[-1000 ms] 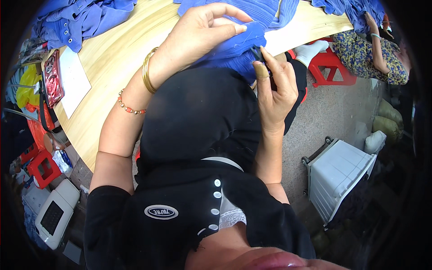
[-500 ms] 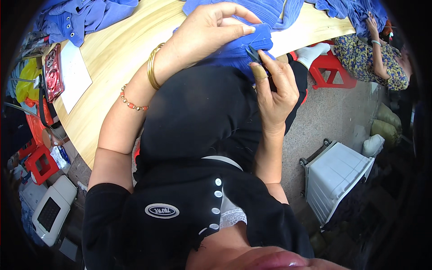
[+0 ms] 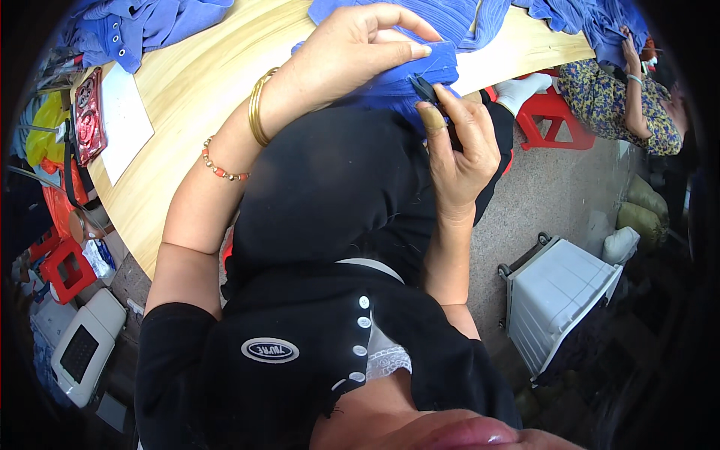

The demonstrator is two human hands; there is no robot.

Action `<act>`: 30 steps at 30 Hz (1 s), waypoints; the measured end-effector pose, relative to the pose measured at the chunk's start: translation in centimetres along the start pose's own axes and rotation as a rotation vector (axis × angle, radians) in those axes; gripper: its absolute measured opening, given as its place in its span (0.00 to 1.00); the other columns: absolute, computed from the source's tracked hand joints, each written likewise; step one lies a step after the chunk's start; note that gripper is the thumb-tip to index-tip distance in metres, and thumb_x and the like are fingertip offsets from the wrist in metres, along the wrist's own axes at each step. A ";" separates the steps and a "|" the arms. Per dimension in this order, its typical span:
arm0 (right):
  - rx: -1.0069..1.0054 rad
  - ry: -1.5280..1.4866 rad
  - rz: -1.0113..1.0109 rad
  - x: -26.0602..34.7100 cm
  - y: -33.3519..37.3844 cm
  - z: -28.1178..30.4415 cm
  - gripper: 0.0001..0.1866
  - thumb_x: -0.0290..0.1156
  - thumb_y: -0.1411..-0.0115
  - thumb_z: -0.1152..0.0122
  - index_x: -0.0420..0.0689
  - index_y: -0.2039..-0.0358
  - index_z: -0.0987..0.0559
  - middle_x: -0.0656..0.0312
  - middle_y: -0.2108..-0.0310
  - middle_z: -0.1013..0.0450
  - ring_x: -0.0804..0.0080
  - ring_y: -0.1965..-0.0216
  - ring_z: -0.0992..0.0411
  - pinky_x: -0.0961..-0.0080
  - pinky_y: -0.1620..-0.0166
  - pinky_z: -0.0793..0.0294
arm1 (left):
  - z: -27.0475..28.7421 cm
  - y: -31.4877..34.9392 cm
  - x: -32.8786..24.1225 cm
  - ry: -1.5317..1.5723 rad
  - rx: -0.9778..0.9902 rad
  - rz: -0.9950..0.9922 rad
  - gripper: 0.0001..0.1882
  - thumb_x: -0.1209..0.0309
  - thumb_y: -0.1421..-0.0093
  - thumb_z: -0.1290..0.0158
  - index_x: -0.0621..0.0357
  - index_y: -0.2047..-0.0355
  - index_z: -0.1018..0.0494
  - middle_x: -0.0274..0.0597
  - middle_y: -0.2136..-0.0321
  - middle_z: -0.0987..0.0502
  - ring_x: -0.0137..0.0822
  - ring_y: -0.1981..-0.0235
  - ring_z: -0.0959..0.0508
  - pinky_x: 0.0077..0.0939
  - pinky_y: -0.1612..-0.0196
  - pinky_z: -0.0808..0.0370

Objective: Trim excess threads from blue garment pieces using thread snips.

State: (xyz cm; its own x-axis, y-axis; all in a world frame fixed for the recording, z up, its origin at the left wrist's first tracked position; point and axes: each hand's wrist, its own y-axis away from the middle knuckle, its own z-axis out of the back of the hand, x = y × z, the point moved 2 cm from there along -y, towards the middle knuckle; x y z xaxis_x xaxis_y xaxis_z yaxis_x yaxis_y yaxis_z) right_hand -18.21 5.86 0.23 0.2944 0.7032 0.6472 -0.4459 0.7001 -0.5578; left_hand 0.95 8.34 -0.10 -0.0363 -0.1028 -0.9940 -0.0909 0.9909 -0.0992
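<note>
A blue fabric garment (image 3: 394,88) lies over my raised knee at the table's edge, with loose pale threads on its folded end. My left hand (image 3: 367,45) holds this end from above, thumb and fingers pinched at its far edge. My right hand (image 3: 463,139) is closed around small dark thread snips (image 3: 424,89), their tips against the fabric just below my left fingertips. A tan finger cot (image 3: 430,116) covers my right thumb tip. The handles of the snips are mostly hidden in my palm.
More blue garments (image 3: 157,30) lie on the wooden table (image 3: 180,97), beside a white sheet (image 3: 124,124) and red package (image 3: 88,116). At far right a person (image 3: 619,101) sits near a red stool (image 3: 555,124). A grey wheeled bin (image 3: 559,300) stands on the floor.
The blades of the snips look closer together at the fabric. Both my hands have shifted very slightly. The other person's hand at far right has moved a little lower.
</note>
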 end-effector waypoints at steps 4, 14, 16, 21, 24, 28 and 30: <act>-0.001 -0.003 0.012 -0.1 -0.1 0.0 0.15 0.23 0.49 0.26 0.38 0.59 0.16 0.60 0.72 0.26 0.75 0.75 0.29 0.80 0.73 0.31 | 0.0 -0.1 0.1 -0.041 -0.006 -0.033 0.14 0.69 0.33 0.44 0.58 0.50 0.22 0.33 0.63 0.18 0.18 0.61 0.21 0.10 0.57 0.25; -0.144 -0.516 -0.385 -2.3 -0.3 -0.9 0.14 0.25 0.38 0.33 0.34 0.53 0.19 0.69 0.67 0.25 0.86 0.67 0.31 0.88 0.64 0.32 | 0.2 -0.4 1.0 0.215 0.035 0.096 0.15 0.67 0.32 0.46 0.62 0.49 0.23 0.38 0.56 0.20 0.23 0.55 0.20 0.14 0.51 0.24; -0.086 -0.674 -0.493 -3.0 -0.9 -1.1 0.19 0.27 0.37 0.33 0.33 0.47 0.23 0.70 0.67 0.27 0.88 0.68 0.33 0.89 0.65 0.34 | 0.3 -0.4 1.3 0.333 0.047 0.167 0.16 0.67 0.32 0.47 0.62 0.48 0.24 0.38 0.55 0.20 0.24 0.54 0.20 0.14 0.50 0.24; 0.077 -0.811 -0.670 -3.6 -2.1 -1.5 0.07 0.29 0.40 0.31 0.42 0.62 0.18 0.79 0.78 0.31 0.94 0.81 0.43 0.90 0.78 0.52 | 0.5 0.1 0.3 0.277 0.078 0.162 0.19 0.67 0.33 0.45 0.64 0.46 0.25 0.41 0.56 0.20 0.26 0.55 0.20 0.15 0.49 0.24; -0.020 -0.778 -0.636 -3.8 -2.9 -0.9 0.04 0.27 0.40 0.31 0.44 0.68 0.19 0.78 0.81 0.32 0.94 0.84 0.44 0.90 0.80 0.53 | 1.4 0.0 0.3 0.179 0.122 0.150 0.19 0.68 0.34 0.44 0.64 0.46 0.25 0.41 0.57 0.19 0.26 0.56 0.20 0.14 0.49 0.24; -0.131 -0.726 -0.514 -4.5 -4.0 0.3 0.04 0.28 0.39 0.31 0.43 0.68 0.19 0.77 0.81 0.32 0.93 0.83 0.43 0.90 0.80 0.51 | 0.8 0.5 -0.7 0.249 0.199 0.271 0.16 0.69 0.35 0.43 0.64 0.49 0.24 0.37 0.60 0.19 0.23 0.58 0.21 0.14 0.50 0.26; -0.154 -0.715 -0.474 -4.6 -4.5 1.0 0.05 0.28 0.39 0.31 0.42 0.67 0.18 0.76 0.80 0.31 0.93 0.83 0.42 0.91 0.79 0.50 | 1.5 0.5 -0.4 0.201 0.248 0.254 0.15 0.69 0.35 0.43 0.64 0.51 0.23 0.35 0.60 0.19 0.22 0.60 0.21 0.13 0.51 0.27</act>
State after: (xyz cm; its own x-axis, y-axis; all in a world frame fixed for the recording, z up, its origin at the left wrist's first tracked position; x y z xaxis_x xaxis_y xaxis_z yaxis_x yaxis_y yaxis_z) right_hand -18.43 -0.64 0.33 -0.2045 0.1225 0.9712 -0.2767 0.9444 -0.1774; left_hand 2.43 8.97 0.19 -0.2229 0.1577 -0.9620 0.1878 0.9753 0.1163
